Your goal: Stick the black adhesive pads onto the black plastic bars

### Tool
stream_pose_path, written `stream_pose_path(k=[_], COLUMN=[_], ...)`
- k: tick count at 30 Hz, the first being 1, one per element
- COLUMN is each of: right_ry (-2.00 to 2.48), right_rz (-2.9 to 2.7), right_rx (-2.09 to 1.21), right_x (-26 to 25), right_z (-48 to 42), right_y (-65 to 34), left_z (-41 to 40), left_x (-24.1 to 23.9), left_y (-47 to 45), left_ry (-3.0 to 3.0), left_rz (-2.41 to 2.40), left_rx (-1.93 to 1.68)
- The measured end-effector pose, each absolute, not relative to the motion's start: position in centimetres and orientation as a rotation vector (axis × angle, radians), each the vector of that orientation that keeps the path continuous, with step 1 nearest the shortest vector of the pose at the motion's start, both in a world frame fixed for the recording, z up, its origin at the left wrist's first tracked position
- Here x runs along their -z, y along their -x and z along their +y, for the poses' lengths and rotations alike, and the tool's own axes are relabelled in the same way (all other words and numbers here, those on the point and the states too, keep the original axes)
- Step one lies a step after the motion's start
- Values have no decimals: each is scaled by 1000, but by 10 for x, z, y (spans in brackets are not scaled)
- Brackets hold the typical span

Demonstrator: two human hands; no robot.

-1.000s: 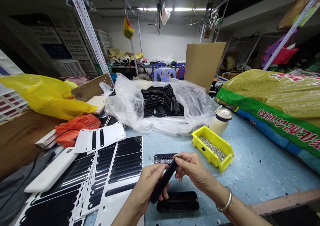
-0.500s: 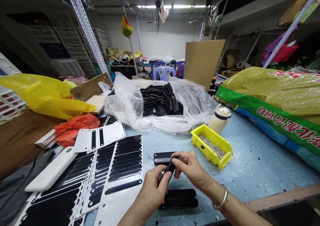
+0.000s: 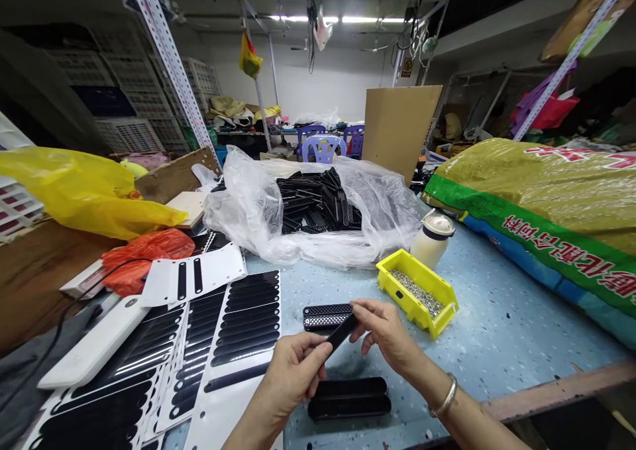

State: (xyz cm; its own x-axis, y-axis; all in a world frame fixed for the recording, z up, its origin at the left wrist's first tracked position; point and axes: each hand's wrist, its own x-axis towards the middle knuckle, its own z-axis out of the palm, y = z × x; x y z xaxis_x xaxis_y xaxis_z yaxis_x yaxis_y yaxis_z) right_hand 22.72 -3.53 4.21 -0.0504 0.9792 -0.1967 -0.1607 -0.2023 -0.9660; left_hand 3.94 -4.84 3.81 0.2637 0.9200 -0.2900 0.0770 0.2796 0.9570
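Holding the slim black bar [image 3: 342,332] aslant above the tabletop [image 3: 487,344] takes both hands: the left hand [image 3: 298,364] has its grip clamped on the nearer end, thumb uppermost, while the right hand [image 3: 385,331] has its grip pinched together on the farther end. Nearer the person lies a pair of smooth black bars [image 3: 350,398]; just beyond sits a mesh-patterned bar [image 3: 322,321]. For handling like this, a light pinch on the edges seems best, the left hand steadying while the right fingertips do the finer work; any pressing ought to run evenly along the length, and staying low over the tabletop would make a slip harmless. Left fingers cover the bar's near end, its underside is turned away, and whether it has one layer or two I cannot tell. What exactly the right fingertips touch is too small to read, and they crowd the right end of the mesh-patterned bar. The left forearm hides part of a white sheet [image 3: 213,410] bearing black strips [image 3: 248,311], and the metal bits [image 3: 416,292] in the yellow bin [image 3: 411,309] blur together.
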Motion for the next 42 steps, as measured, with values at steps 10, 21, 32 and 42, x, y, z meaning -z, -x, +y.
stream_pose_path(k=[10,21,32,42], right_ry=[1310,1525,1836,1783], right_rz=[-1329,-1705,-2133,-2114], right_rx=[-1386,-1216,-784,-874], right_x=[-30,-19,-15,-31], right_z=[-36,-57,-69,-98], right_y=[-238,-254,-255,-279], left_z=[-43,-28,-35,-62], left_x=[-36,-25,-19,-2], left_y=[-36,-25,-25,3], left_ry=[-1022,-1103,-2097,-2342], left_rz=[1109,1153,1381,1241], left_rx=[-770,-713,-463,-687])
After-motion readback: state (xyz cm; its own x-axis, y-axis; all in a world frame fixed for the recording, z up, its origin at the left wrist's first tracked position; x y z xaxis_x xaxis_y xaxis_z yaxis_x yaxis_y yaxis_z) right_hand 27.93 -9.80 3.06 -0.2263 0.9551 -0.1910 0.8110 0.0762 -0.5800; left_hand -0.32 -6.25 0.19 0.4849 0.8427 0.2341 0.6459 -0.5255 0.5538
